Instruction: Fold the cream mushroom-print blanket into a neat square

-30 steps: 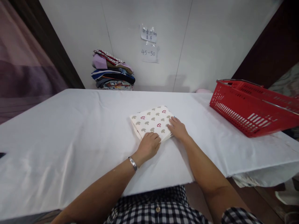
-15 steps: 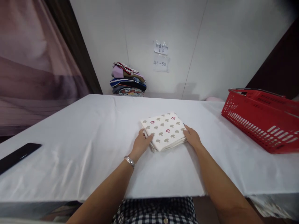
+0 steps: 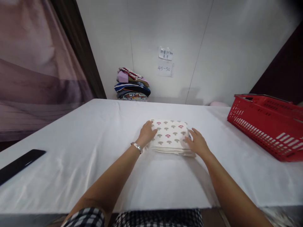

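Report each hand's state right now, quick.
Left hand: open, at the cloth's left edge, thumb apart from fingers.
Right hand: open, at its right edge, thumb and fingers spread.

The light in here is soft and greyish, dulling the wall (image 3: pixel 151 28) beyond the left hand (image 3: pixel 146 134). Nearer, to that hand's left, a satiny sheen streaks the tablecloth (image 3: pixel 90 170). A soft shadow falls beside the forearm behind the right hand (image 3: pixel 199 143). Far to the left, the curtain (image 3: pixel 26 63) looks smeared; far right, the basket (image 3: pixel 265 123) seems stretched, the corner above it blackened.
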The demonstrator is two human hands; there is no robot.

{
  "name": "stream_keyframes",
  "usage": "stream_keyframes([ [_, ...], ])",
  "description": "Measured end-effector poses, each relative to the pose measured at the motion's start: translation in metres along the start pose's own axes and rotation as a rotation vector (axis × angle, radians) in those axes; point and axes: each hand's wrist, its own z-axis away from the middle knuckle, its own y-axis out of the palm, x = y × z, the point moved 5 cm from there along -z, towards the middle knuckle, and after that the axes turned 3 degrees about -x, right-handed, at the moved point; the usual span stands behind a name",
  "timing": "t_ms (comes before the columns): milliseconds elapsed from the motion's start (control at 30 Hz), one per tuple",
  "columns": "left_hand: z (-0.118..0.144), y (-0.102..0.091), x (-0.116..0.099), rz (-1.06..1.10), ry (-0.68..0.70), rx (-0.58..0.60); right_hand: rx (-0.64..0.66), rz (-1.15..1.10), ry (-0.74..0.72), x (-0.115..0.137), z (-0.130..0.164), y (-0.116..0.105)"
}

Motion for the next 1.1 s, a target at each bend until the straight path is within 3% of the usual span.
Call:
stream_keyframes([
  [100, -0.012, 0.008, -0.03, -0.128, 0.186, -0.021, -0.041, -0.011, -0.187, 0.037, -0.041, 0.003],
  [167, -0.015, 0.023, -0.036, -0.223, 0.235, 0.011, -0.004, 0.02, -0.209, 0.048, -0.065, 0.017],
  [333, -0.003, 0.062, -0.018, -0.335, 0.28, 0.129, 0.225, 0.118, 0.034, 0.018, -0.086, 0.066],
  [467, 0.0, 0.068, -0.011, -0.329, 0.291, 0.138, 0.2, 0.107, 0.034, 0.001, -0.081, 0.079],
  [667, -0.004, 0.067, -0.012, -0.3, 0.298, 0.121, 0.221, 0.076, 0.041, 0.002, -0.085, 0.076],
  [800, -0.002, 0.064, -0.011, -0.256, 0.318, 0.096, 0.286, -0.094, 0.036, -0.002, -0.079, 0.067],
  [967, -0.002, 0.053, -0.009, -0.174, 0.372, 0.038, 0.267, -0.446, 0.1, -0.021, -0.034, 0.039],
  [1100, 0.005, 0.044, -0.022, -0.12, 0.38, 0.042, 0.149, -0.889, 0.306, -0.043, 0.011, 0.018],
])
